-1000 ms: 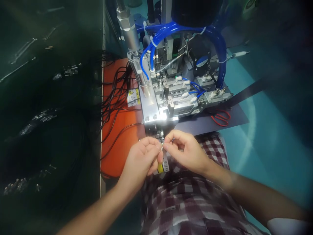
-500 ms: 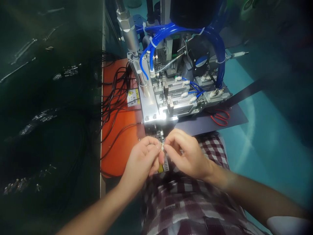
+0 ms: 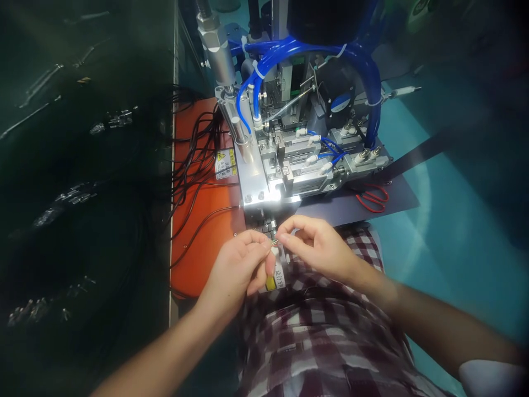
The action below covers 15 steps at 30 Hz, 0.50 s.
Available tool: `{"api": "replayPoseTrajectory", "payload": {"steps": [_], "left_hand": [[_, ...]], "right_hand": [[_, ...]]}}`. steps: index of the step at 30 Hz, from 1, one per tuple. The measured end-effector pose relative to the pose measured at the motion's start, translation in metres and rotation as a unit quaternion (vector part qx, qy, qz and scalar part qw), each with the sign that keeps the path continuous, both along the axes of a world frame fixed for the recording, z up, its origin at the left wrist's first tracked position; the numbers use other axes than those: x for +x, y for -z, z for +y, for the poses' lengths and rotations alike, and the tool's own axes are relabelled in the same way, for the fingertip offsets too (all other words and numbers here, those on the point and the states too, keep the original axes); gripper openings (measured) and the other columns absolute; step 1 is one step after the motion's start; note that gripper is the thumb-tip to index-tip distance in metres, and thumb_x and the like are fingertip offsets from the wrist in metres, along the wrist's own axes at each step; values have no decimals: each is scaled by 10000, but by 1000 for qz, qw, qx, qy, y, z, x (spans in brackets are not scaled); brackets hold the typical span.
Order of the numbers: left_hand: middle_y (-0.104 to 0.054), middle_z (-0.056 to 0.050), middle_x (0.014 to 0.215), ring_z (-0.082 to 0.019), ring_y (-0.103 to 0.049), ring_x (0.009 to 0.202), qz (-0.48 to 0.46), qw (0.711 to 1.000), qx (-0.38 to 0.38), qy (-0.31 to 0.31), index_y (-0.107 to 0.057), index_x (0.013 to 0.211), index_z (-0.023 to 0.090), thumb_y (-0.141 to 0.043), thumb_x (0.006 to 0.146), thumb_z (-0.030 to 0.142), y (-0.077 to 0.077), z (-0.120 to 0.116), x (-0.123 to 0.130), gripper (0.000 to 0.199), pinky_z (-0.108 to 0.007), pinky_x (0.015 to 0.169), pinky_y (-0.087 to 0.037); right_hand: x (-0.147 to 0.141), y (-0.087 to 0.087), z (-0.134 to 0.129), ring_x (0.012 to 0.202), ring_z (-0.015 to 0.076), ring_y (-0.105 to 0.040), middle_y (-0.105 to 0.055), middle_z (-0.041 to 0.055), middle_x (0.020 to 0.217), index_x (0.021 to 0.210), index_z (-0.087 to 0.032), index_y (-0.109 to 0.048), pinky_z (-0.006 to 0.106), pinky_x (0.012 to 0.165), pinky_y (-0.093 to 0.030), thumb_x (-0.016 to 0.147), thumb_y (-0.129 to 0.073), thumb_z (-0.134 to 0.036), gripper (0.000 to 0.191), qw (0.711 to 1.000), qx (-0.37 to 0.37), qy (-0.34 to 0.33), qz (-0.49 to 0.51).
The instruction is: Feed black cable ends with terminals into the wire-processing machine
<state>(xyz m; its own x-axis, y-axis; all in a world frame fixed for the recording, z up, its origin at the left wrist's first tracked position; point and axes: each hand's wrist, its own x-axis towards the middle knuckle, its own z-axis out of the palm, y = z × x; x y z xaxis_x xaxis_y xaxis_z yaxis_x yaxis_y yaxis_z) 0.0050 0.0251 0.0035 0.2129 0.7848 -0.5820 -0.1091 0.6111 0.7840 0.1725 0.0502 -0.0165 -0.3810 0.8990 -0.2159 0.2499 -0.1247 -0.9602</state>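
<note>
Just in front of the machine [image 3: 281, 182], my two hands meet almost fingertip to fingertip. My left hand [image 3: 243, 262] pinches a tiny, thin, shiny piece [image 3: 275, 242] between thumb and forefinger. Its kind is too small to make out. From the right, my right hand [image 3: 316, 242] is closed in a pinch at the other end of the same piece. Behind the fingertips sits a small metal fixture [image 3: 269, 225] at the machine's front. A white and yellow label [image 3: 276, 280] shows below the hands.
Black cables [image 3: 202, 143] run over the orange board [image 3: 215, 237] at left. Blue air hoses [image 3: 314, 47] arch above the machine. Red-handled scissors or pliers [image 3: 372, 198] lie at its right. Small metal parts [image 3: 74, 196] lie in groups on the dark surface further left.
My right hand has shifted slightly, its fingers flatter and closer together. The thin shiny piece now shows between the fingertips. My left hand has barely moved.
</note>
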Motion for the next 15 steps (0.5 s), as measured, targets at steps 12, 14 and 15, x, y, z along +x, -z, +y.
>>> {"api": "replayPoseTrajectory", "payload": {"steps": [12,14,15], "left_hand": [[-589,29,569,-13,-346,357,64,997,46,19,-565,808,150,-616,831,314,2,3,-3,173,-132,361,-244],[-581,30,587,-22,-371,394,108,991,75,13,-608,833,147,-656,801,319,1,4,-3,181,-133,369,-263],[-578,32,598,-25,-379,406,127,988,87,9,-625,838,147,-669,788,313,1,4,-3,179,-135,372,-273]], "right_hand": [[2,-8,3,569,97,-482,-592,-28,662,736,-177,-596,242,555,-340,877,-561,-230,155,986,121,-32,-112],[3,-8,4,569,98,-470,-571,-31,650,746,-178,-590,241,549,-336,886,-542,-241,160,991,92,-30,-97],[3,-7,5,565,98,-462,-559,-34,645,753,-178,-587,240,541,-332,888,-534,-248,161,993,73,-26,-85]]}}
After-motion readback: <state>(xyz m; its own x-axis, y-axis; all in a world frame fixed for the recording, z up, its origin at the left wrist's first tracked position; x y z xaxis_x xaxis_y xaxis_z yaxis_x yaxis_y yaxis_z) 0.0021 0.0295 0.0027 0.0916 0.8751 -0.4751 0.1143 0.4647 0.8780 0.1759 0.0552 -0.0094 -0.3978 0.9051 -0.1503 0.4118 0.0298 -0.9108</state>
